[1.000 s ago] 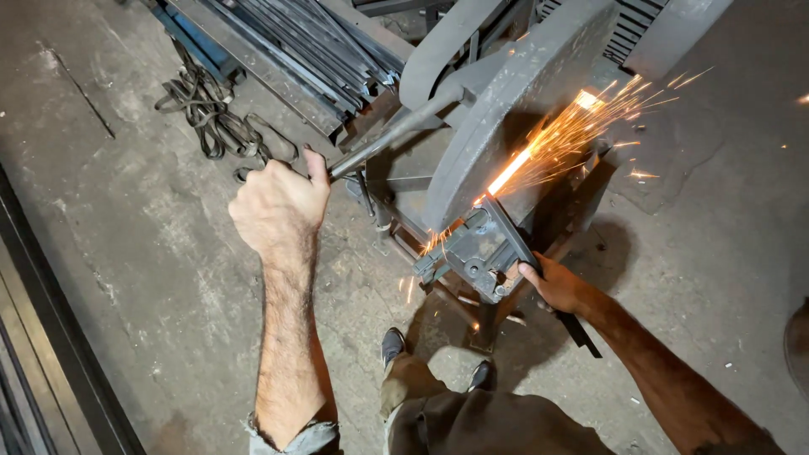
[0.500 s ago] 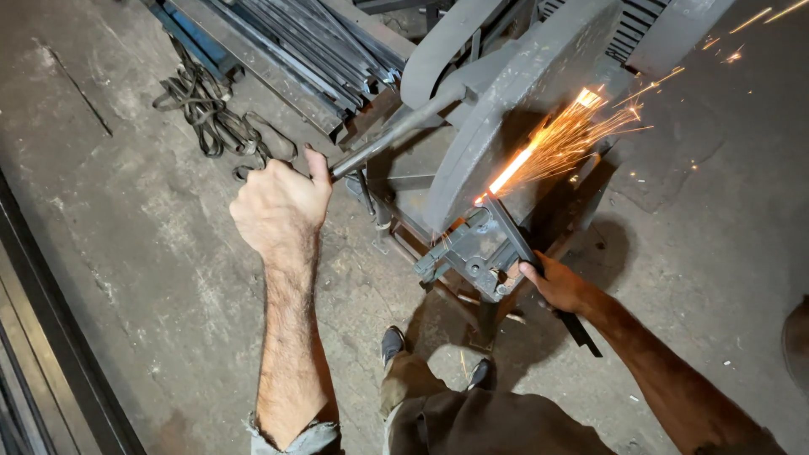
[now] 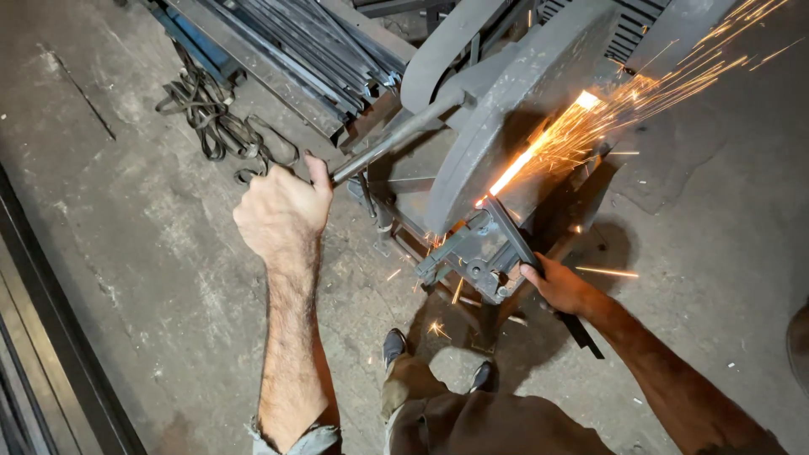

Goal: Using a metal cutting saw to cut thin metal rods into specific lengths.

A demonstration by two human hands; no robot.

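- Head view looks straight down on a chop saw [image 3: 506, 143] at centre-right of the frame, with the person's legs and shoes at the bottom edge.
- Left hand [image 3: 282, 211], left of centre, is wrapped tight round the end of the saw's long lever handle [image 3: 396, 135], fingers curled fully about it.
- Right hand [image 3: 560, 286], lower right of centre, grips a dark flat steel bar [image 3: 514, 236] that runs up under the blade guard and sticks out below the hand towards the lower right.
- Compared with half a second ago, both hands sit in the same places, while the spark stream [image 3: 607, 118] now fans wider and flies further into the upper right corner; a few sparks also drop beneath the vise [image 3: 468, 257]. I judge the cut to be well engaged and not yet through.
- Grey, dusty concrete floor [image 3: 126, 253] fills the frame, scuffed and stained.
- Upper left holds a bundle of long steel sections [image 3: 295, 50] and a tangle of dark straps [image 3: 211, 118]; a dark metal frame runs along the left edge.
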